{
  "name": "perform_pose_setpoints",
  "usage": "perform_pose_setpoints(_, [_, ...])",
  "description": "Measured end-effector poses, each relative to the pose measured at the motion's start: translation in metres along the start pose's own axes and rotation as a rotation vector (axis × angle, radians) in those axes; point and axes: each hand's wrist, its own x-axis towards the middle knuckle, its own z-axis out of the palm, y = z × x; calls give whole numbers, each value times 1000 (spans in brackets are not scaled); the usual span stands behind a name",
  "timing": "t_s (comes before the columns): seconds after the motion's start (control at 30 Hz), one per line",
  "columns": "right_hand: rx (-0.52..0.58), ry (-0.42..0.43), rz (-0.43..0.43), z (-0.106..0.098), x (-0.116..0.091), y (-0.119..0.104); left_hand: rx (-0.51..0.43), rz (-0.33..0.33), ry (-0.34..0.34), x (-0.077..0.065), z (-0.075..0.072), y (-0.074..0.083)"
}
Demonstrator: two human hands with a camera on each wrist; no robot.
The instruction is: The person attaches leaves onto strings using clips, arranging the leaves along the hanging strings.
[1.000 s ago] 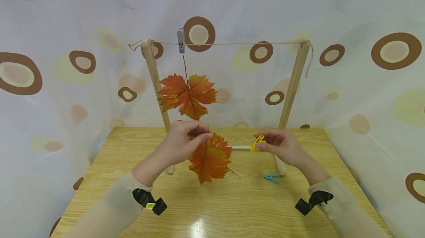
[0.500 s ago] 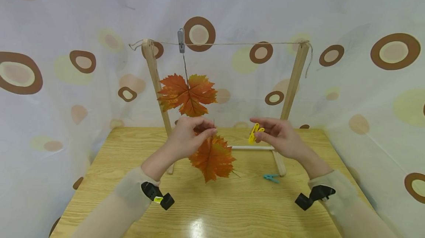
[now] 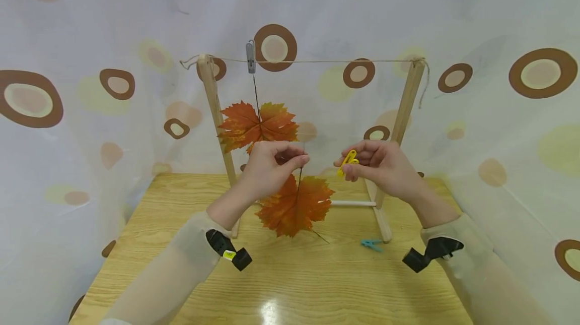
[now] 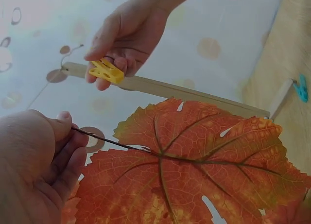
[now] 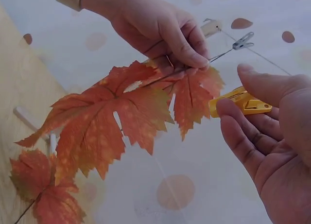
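In the head view my left hand (image 3: 272,170) pinches the thin dark stem of an orange-red artificial leaf (image 3: 296,208), which hangs below the fingers. My right hand (image 3: 387,168) holds a yellow clothespin (image 3: 347,162) between thumb and fingers, a short way right of the stem and apart from it. The right wrist view shows this yellow clothespin (image 5: 240,103) lying across the fingers. Behind my left hand, a second leaf (image 3: 258,121) hangs by its stem from a grey clothespin (image 3: 250,57) on the twine (image 3: 335,61).
Two wooden posts (image 3: 408,101) carry the twine, with a white rod (image 3: 353,203) low between them. A teal clothespin (image 3: 371,245) lies on the wooden table (image 3: 290,284) near the right post's foot. Another leaf (image 5: 43,185) lies on the table, mostly hidden in the head view.
Both hands have risen. The left hand has also moved right, carrying the leaf up by its stem. The yellow clothespin has gone up with the right hand and turned slightly.
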Motion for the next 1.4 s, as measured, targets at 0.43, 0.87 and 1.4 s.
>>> perform_pose_setpoints(0.43, [-66,110,10,-9,21,-30,2,56,29,36,-3,24])
perform_pose_setpoints(0.87, [-33,169,0,-24,40,-61,-4,16,24,67,-10,37])
perform_pose_setpoints(1.4, [-153,256,-18,-30,77,-109,-47,-31,68,90,-22,44])
